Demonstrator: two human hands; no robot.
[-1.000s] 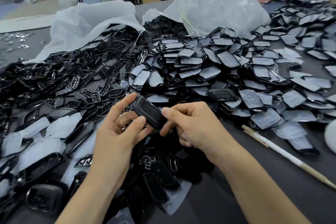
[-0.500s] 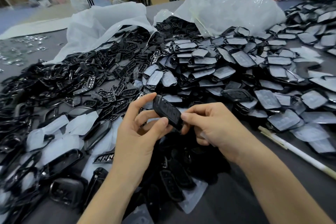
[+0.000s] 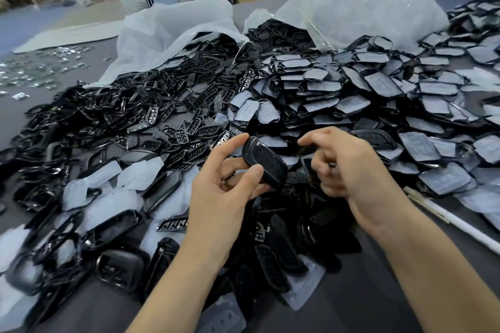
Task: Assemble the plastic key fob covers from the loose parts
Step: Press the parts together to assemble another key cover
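Observation:
My left hand [image 3: 219, 203] grips a black key fob cover [image 3: 266, 163] between the thumb and fingertips, tilted above the table. A small gap separates it from my right hand [image 3: 351, 170], which hovers blurred just to the right. Its index finger points left, the other fingers are loosely curled, and it holds nothing that I can see. Behind lie heaps of loose parts: black frames [image 3: 121, 116] at the left, button inserts [image 3: 194, 130] in the middle, and film-covered shells [image 3: 351, 89] at the right.
Several black covers [image 3: 273, 259] lie under my wrists, with peeled film pieces [image 3: 108, 197] to the left. Two white plastic bags [image 3: 167, 35] [image 3: 365, 3] sit open behind the heaps. A white stick [image 3: 460, 230] lies at the right and small metal pieces [image 3: 40, 70] at the far left.
My right hand has let go of the cover and pulled away to the right. My left hand keeps hold of the cover.

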